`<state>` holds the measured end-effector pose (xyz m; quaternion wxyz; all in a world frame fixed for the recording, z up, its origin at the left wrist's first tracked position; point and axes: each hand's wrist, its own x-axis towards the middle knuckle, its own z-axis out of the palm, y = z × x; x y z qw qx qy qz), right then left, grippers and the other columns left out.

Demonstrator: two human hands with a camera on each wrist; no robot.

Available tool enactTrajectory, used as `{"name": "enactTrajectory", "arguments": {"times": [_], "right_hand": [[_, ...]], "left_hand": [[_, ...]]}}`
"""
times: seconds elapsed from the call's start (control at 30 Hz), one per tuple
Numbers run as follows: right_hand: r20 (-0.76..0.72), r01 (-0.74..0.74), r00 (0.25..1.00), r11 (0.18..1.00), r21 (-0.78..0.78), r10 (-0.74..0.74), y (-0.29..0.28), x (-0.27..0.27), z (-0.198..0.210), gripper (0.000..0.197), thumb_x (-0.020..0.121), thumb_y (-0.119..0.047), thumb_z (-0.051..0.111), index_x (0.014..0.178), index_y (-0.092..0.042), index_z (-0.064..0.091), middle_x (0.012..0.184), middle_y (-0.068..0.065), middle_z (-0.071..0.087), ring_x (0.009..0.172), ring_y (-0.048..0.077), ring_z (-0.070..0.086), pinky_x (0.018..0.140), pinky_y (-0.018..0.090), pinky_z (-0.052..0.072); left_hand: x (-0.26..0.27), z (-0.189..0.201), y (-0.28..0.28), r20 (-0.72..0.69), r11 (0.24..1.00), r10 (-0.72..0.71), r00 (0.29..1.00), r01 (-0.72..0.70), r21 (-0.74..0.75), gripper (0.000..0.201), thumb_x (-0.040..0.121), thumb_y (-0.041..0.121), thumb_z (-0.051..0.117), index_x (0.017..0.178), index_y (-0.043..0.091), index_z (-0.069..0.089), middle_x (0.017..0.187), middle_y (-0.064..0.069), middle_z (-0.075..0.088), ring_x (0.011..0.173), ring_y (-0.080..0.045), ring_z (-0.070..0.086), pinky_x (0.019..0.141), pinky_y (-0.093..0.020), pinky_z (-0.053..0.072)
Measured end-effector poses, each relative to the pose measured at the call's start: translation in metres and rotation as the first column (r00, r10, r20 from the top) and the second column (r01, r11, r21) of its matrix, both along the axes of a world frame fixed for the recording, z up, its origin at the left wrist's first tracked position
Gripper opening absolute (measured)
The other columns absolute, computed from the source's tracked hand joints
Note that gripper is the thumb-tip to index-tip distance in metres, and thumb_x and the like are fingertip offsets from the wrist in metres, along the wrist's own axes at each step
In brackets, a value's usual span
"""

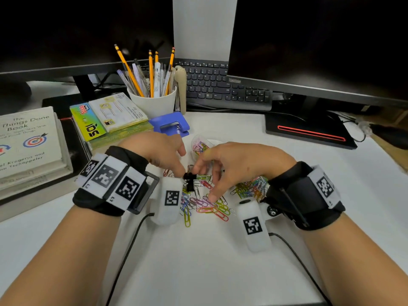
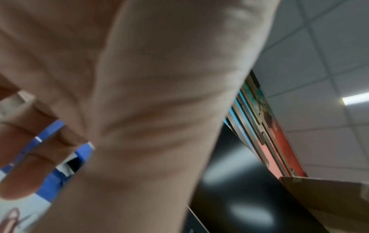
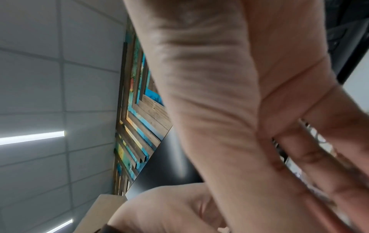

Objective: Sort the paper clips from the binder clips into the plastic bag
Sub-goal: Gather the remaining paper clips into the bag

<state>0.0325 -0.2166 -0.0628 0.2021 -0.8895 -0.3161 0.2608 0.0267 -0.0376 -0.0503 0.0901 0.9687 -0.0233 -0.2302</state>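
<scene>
1. Loose coloured paper clips [image 1: 212, 205] lie spread on the white desk [image 1: 198, 261], nearest the person, between the two wrists.
2. Left hand [image 1: 159, 151] has its fingertips pinched on a black binder clip [image 1: 189, 181], just above the pile.
3. Right hand [image 1: 234, 164] is beside it, thumb and forefinger at the same binder clip. Other fingers are curled loosely over the pile. Cannot tell from the head view if it actually grips the clip.
4. Wrist views show only palm and blurred fingers; grip not visible there.
5. Plastic bag [image 1: 202, 143] sits just behind the hands, with coloured clips inside.
6. Blue hole punch [image 1: 171, 127] is past the bag, to the left.
7. Farther back: white cup of pencils [image 1: 152, 102], keyboard [image 1: 223, 85], two monitors.
</scene>
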Motion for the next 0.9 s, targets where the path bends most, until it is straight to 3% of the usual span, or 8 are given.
{"name": "enactTrajectory", "arguments": {"times": [0.1,0.27,0.37,0.5,0.6,0.7,0.77,0.9], "right_hand": [[0.024,-0.023,0.999,1.0,-0.006,0.023,0.003,-0.002,-0.004,0.057,0.062,-0.03,0.088,0.111,-0.031,0.059,0.103,-0.011,0.057,0.071,0.004,0.058,0.074,0.024,0.054],[0.116,-0.06,0.992,0.998,0.025,0.057,0.003,0.003,-0.008,0.032,0.072,-0.022,0.08,0.099,-0.027,0.065,0.091,-0.012,0.06,0.063,-0.01,0.052,0.066,0.014,0.043],[0.153,-0.046,0.987,0.997,0.061,0.036,0.004,0.007,-0.013,0.022,0.075,-0.019,0.078,0.094,-0.022,0.067,0.076,-0.016,0.059,0.06,-0.008,0.052,0.061,0.008,0.041],[0.187,-0.033,0.982,0.997,0.069,0.02,0.003,0.009,-0.013,0.017,0.077,-0.015,0.076,0.092,-0.019,0.068,0.074,-0.014,0.061,0.059,-0.004,0.052,0.061,0.009,0.042],[0.161,0.002,0.987,0.995,0.097,-0.018,0.0,0.01,-0.01,0.023,0.074,-0.015,0.078,0.094,-0.019,0.067,0.083,-0.008,0.067,0.058,-0.006,0.053,0.064,0.011,0.045],[0.172,0.017,0.985,0.998,0.067,-0.029,-0.002,0.01,-0.009,0.033,0.069,-0.024,0.084,0.097,-0.022,0.065,0.09,-0.003,0.069,0.061,-0.004,0.055,0.068,0.018,0.05],[0.178,0.023,0.984,0.999,0.022,-0.027,0.001,0.009,-0.009,0.038,0.067,-0.027,0.085,0.1,-0.02,0.068,0.088,-0.002,0.067,0.067,0.006,0.059,0.072,0.027,0.056],[0.236,0.035,0.971,0.999,-0.03,-0.027,0.003,0.007,-0.008,0.033,0.067,-0.03,0.084,0.096,-0.018,0.072,0.075,-0.007,0.064,0.07,0.009,0.061,0.073,0.027,0.054]], "left_hand": [[0.002,-0.004,0.002,-0.006,1.0,-0.008,1.0,0.008,0.03,0.063,0.072,0.028,0.07,0.128,0.028,0.041,0.104,0.004,0.048,0.093,-0.019,0.051,0.081,-0.03,0.045],[0.004,-0.009,0.001,-0.013,0.999,0.022,1.0,-0.021,0.039,0.061,0.074,0.02,0.069,0.128,0.025,0.041,0.111,-0.004,0.058,0.075,-0.022,0.059,0.08,-0.033,0.052],[0.006,-0.014,-0.003,-0.005,0.997,0.05,0.999,-0.05,-0.054,0.057,0.074,0.017,0.071,0.124,0.024,0.045,0.095,0.003,0.056,0.075,-0.018,0.062,0.082,-0.03,0.052],[0.011,-0.017,-0.005,0.015,0.994,0.034,0.999,-0.032,-0.108,0.047,0.078,0.014,0.068,0.12,0.022,0.048,0.083,0.007,0.052,0.076,-0.018,0.061,0.073,-0.027,0.048],[0.014,-0.014,0.002,0.034,0.993,0.045,0.998,-0.041,-0.109,0.043,0.079,0.011,0.063,0.118,0.022,0.05,0.101,-0.005,0.062,0.081,-0.022,0.06,0.062,-0.025,0.042],[0.016,-0.013,0.006,0.114,0.985,0.09,0.989,-0.072,-0.154,0.05,0.082,0.007,0.059,0.128,0.022,0.048,0.119,-0.007,0.058,0.105,-0.028,0.06,0.081,-0.034,0.047],[0.017,-0.015,0.004,0.174,0.986,0.099,0.98,-0.074,-0.148,0.057,0.086,0.007,0.057,0.137,0.023,0.04,0.134,-0.004,0.049,0.119,-0.027,0.052,0.094,-0.034,0.043],[0.018,-0.019,0.001,0.144,0.995,0.049,0.988,-0.035,-0.095,0.063,0.086,0.012,0.061,0.142,0.024,0.037,0.145,-0.003,0.042,0.122,-0.025,0.05,0.094,-0.03,0.041]]}}
